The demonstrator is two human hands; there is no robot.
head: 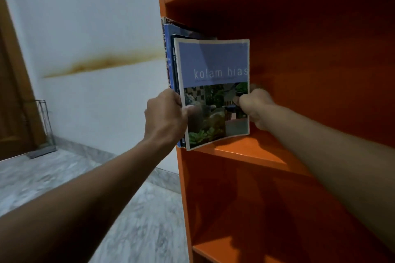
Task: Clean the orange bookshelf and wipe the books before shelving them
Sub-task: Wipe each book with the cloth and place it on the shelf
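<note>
Fingers [188,109] of our left hand [165,116] pinch the spine edge of the "kolam hias" book [213,92], thumb across its front cover, while our right hand [255,107] clamps the opposite edge, thumb on the cover and the other fingers hidden behind it. We hold the book upright with its bottom edge on the middle shelf board [245,151] of the orange bookshelf [310,60], at the left end of that compartment. Its soft cover bows a little. Just left of the book, between it and the bookshelf's side panel, several other books [171,49] stand upright, taller ones nearest the panel; we cannot tell how many. Right of the book, that compartment shows only bare orange board. Left of the bookshelf we see a white wall [96,17] with a brown smear [102,64] running across it, a grey marbled floor [74,177] below, and a thin wire rack [43,126] standing at the wall's foot.
</note>
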